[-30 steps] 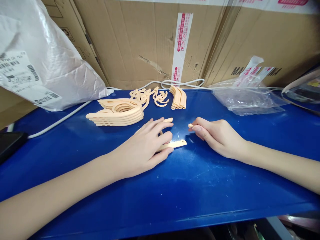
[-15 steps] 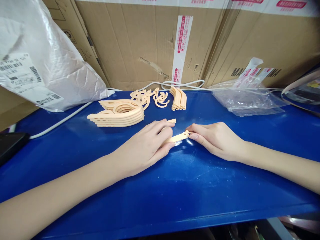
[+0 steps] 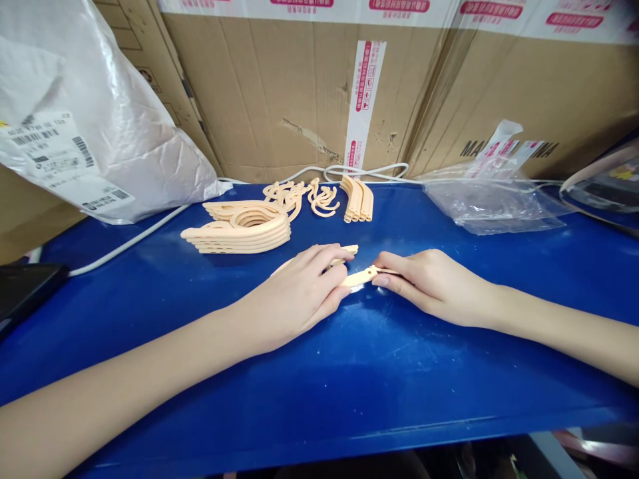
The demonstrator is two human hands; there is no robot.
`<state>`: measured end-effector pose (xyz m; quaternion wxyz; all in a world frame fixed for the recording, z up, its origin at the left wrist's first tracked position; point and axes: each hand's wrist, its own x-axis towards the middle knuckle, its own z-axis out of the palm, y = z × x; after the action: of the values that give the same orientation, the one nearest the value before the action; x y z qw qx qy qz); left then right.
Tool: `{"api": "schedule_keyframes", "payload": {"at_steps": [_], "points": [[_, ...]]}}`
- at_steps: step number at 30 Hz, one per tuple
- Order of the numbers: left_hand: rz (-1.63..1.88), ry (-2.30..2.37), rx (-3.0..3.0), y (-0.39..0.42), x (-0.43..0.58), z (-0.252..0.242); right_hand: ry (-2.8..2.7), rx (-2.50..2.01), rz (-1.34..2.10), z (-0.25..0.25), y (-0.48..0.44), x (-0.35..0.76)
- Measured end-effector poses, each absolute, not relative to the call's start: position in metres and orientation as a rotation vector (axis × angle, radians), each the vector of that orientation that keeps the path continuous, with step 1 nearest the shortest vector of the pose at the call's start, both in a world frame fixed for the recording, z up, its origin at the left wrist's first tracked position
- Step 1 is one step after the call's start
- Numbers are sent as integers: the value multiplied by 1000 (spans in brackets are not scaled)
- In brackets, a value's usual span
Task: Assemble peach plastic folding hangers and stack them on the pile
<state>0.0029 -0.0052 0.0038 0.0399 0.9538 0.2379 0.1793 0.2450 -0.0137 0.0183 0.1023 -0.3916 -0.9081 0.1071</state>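
Note:
In the head view, my left hand [image 3: 299, 296] is closed over a cream plastic hanger piece [image 3: 360, 277] with a small hole near its end. A second cream tip [image 3: 351, 250] sticks out past its fingers; the rest is under the hand. My right hand [image 3: 436, 286] pinches a thin cream hanger hook [image 3: 387, 270], its end touching the holed end of the piece. Most of the hook is hidden by the fingers. Behind my left hand lies a stack of cream hanger pieces [image 3: 239, 241]. Loose hooks [image 3: 324, 199] and short curved arms [image 3: 358, 198] lie farther back.
Large cardboard boxes [image 3: 279, 86] stand along the back of the blue table [image 3: 399, 386]. At the left are a white parcel bag [image 3: 134, 133] and a black object [image 3: 30, 289]. A white cable [image 3: 132, 241] crosses behind. Clear plastic bags [image 3: 494, 206] lie at the back right.
The view has shifted slightly. Both hands keep their grips; more of the thin hook now shows between my right fingers, and its end still meets the holed piece.

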Motion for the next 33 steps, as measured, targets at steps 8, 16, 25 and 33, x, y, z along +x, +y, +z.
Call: {"api": "schedule_keyframes", "payload": {"at_steps": [8, 16, 25, 33], "points": [[514, 730, 2929, -8, 3, 6, -2764, -1071, -88, 11, -17, 246], [453, 762, 2902, -9, 4, 7, -2739, -940, -457, 9, -19, 247], [529, 722, 2922, -10, 5, 4, -2691, -881, -641, 11, -20, 246], [546, 728, 2906, -9, 5, 4, -2685, -927, -620, 13, -22, 245]]}}
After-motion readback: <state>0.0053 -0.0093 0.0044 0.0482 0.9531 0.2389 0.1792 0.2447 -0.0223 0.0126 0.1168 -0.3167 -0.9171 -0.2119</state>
